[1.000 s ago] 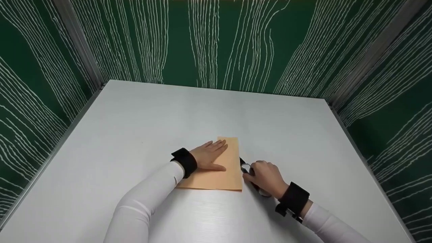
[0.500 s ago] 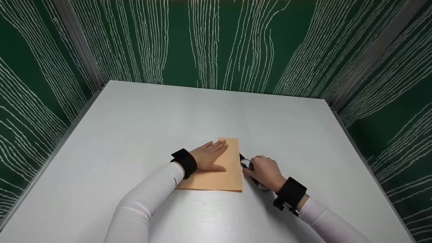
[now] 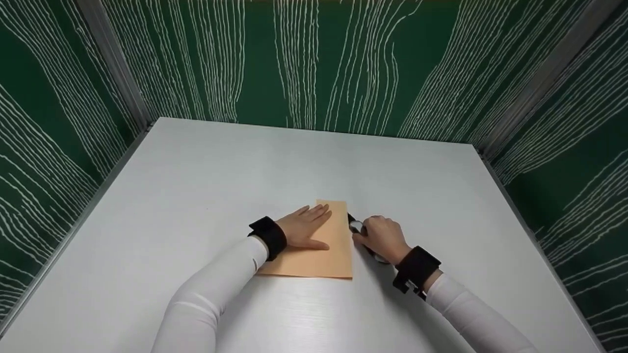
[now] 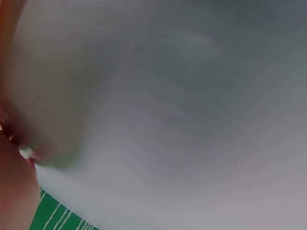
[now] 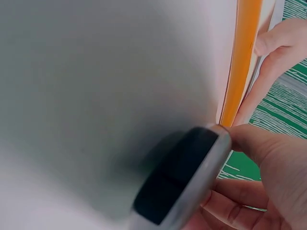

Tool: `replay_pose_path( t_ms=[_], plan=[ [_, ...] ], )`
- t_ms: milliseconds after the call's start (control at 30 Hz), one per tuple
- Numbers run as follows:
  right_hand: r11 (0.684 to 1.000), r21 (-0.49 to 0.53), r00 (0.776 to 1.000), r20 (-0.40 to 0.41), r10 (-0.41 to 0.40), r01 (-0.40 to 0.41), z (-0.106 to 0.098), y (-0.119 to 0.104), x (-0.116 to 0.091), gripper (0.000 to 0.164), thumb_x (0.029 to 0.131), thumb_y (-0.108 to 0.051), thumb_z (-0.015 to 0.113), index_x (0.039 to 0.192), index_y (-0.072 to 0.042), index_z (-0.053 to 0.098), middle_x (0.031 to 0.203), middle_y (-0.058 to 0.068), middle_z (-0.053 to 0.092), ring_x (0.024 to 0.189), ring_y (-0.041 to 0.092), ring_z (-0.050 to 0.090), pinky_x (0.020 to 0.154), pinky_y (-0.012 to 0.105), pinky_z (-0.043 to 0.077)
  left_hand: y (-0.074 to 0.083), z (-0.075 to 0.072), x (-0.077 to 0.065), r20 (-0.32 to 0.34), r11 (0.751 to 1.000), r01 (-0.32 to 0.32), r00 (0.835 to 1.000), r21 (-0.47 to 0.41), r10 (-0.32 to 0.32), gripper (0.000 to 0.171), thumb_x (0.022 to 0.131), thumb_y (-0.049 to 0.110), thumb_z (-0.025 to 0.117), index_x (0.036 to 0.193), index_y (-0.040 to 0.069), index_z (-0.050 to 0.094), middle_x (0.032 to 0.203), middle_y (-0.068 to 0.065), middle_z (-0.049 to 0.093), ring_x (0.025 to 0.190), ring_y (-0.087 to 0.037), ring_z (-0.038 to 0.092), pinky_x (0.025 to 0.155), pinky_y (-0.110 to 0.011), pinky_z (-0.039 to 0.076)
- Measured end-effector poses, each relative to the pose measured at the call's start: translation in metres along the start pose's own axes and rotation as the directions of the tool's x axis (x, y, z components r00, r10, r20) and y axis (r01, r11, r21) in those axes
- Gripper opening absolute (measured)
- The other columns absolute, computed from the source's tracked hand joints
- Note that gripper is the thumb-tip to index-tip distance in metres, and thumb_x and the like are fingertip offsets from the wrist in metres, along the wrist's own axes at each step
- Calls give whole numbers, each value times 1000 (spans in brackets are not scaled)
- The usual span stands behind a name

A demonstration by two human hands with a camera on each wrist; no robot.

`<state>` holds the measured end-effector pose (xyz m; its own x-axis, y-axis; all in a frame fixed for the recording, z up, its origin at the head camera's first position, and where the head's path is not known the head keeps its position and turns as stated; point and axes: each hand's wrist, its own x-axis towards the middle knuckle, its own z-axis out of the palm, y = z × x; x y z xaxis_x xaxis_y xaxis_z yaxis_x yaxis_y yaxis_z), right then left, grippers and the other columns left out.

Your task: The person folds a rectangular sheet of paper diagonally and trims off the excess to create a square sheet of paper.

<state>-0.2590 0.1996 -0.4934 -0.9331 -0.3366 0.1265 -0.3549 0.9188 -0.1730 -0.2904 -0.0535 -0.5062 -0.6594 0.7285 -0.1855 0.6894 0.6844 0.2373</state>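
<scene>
A light-orange sheet of paper [image 3: 326, 264], with layers showing at its near edge, lies on the white table. My left hand [image 3: 305, 229] rests flat across it, fingers spread. At the paper's right edge my right hand [image 3: 385, 239] grips a black-and-silver tool shaped like a stapler [image 3: 356, 227], its dark tip right at that edge. Up close in the right wrist view, the tool's black panel and silver side [image 5: 184, 172] show, with the thumb near the paper's orange edge [image 5: 243, 52]. The palm hides much of the tool in the head view.
The white table [image 3: 230, 162] spreads around the paper on all sides. Green walls with white wavy lines [image 3: 338, 63] stand behind it and at both sides, with grey metal posts [image 3: 115, 63] at the corners.
My right hand and the tool have slid forward along the paper's right edge, away from me. The left hand and the paper have stayed almost still.
</scene>
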Motion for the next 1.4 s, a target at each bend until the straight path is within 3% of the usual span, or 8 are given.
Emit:
replay_pose_path(
  t_ms=[367, 633, 900, 1167, 1400],
  plan=[
    [1000, -3, 1000, -31, 7, -7, 0, 3, 11, 37, 88, -27, 78, 65, -9, 55, 66, 4, 58, 56, 17, 50, 51, 31, 40, 2, 0, 2, 7, 1000, 13, 1000, 2, -13, 94, 100, 62, 52, 166, 8, 12, 175, -12, 8, 164, -26, 8, 134, -45, 10],
    [999, -18, 999, -20, 29, -29, -1, 1, 18, 42, 90, -29, 78, 63, -10, 52, 64, 1, 50, 56, 16, 46, 52, 28, 32, 9, -7, -6, -16, 1000, -6, 1000, -13, 6, 90, 101, 55, 55, 164, 3, 17, 173, -18, 14, 163, -31, 14, 133, -48, 15],
    [999, -26, 999, -46, 29, -30, 0, 0, 25, 36, 89, -28, 78, 66, -7, 60, 68, 9, 64, 59, 24, 59, 54, 39, 48, 10, -8, -7, -11, 1000, -1, 1000, -14, 0, 92, 101, 57, 54, 164, 4, 16, 174, -17, 12, 163, -31, 12, 133, -48, 13],
    [998, -38, 999, -13, 52, -53, 1, 0, 31, 49, 91, -30, 77, 62, -15, 41, 64, 3, 53, 57, 19, 49, 53, 34, 40, 6, -4, -3, 1, 1000, 10, 1000, 0, -10, 93, 101, 61, 52, 165, 6, 13, 174, -14, 9, 164, -28, 10, 134, -46, 12],
    [997, -40, 998, -28, 61, -62, 2, -3, 32, 43, 91, -30, 77, 64, -11, 49, 68, 11, 63, 59, 24, 57, 54, 39, 45, 4, -4, -4, 10, 1000, 12, 1000, -17, -12, 93, 101, 61, 51, 166, 7, 11, 175, -13, 7, 164, -27, 8, 134, -45, 10]
  ],
)
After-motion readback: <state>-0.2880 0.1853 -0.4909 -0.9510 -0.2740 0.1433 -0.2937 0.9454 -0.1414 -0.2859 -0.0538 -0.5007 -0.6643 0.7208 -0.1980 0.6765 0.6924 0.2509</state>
